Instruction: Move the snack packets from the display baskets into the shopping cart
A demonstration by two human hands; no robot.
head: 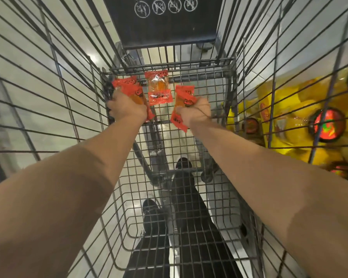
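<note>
Setting: a shop aisle with pale glossy floor tiles (72,63), viewed from above through a dark wire-mesh shopping cart (169,197); a black plastic child-seat flap with white pictograms (163,21) stands at the cart's far end. Right of the cart, outside its side wall: a display of yellow snack bags with round red-and-black emblems (301,109), blurred, its basket not clearly made out. Contents of cart: one red-and-clear plastic snack packet with an orange filling (158,89) at the far end of the cart floor; whether it rests on the mesh or is in mid-fall cannot be told. Left hand (127,107): fingers curled round a bunch of red snack packets (127,85), held low at the far left corner of the cart. Right hand (196,111): fingers curled round a second bunch of red snack packets (184,97), just right of the loose packet. Both forearms reach deep into the cart; dark trousers and shoes (181,227) show through the mesh floor at the near end. Step in hand, by judgement: depositing both handfuls. Handling note: keep the hands low over the mesh, loosen the fingers fully so that no slick wrapper clings, and lay the packets flat beside the loose one so none snags a wire. Progress: early, to judge by the display.
</note>
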